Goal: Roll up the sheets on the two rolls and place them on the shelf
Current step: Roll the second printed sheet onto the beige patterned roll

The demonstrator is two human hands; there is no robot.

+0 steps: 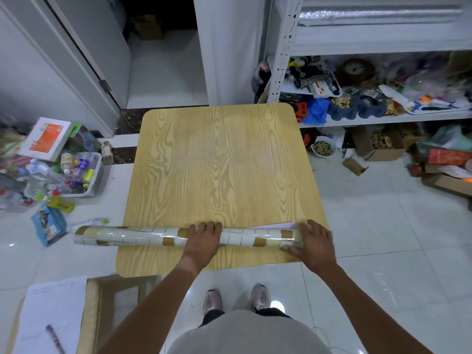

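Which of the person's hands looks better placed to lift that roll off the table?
Probably the left hand. It rests near the middle of the tiled roll, closer to its balance point, while the right hand sits at the roll's right end.

No lettering is legible (the orange-and-white box (46, 139) too blurred).
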